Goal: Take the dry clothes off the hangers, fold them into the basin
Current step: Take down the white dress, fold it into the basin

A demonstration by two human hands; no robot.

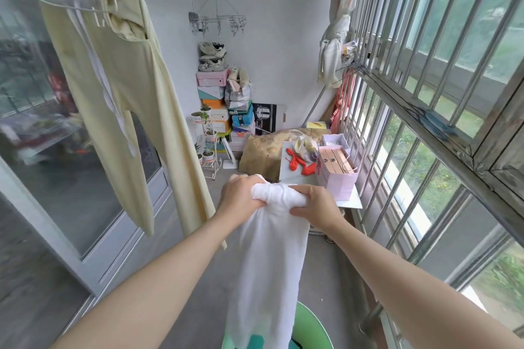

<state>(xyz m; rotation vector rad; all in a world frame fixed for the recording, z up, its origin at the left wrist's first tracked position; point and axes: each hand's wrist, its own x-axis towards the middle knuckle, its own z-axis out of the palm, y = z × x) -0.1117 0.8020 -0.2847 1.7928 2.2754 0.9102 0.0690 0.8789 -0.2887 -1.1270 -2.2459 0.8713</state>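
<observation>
Cramped balcony. Gripping bunched white garment [269, 263] in left hand [241, 197] and right hand [316, 202], fingers clamped, above green basin [313, 329]; risk of long dangling tail spilling outside.

White garment [269, 263], bunched at its top, hangs straight down, lower end over the green basin [314, 329]. Pale yellow garment [122, 110] hangs from a wire hanger [85, 9], upper left.

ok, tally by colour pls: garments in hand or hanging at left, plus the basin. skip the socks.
White garment, gripped by left hand and right hand: 1
Yellow garment, hanging: 1
Green basin: 1
Total: 3
</observation>
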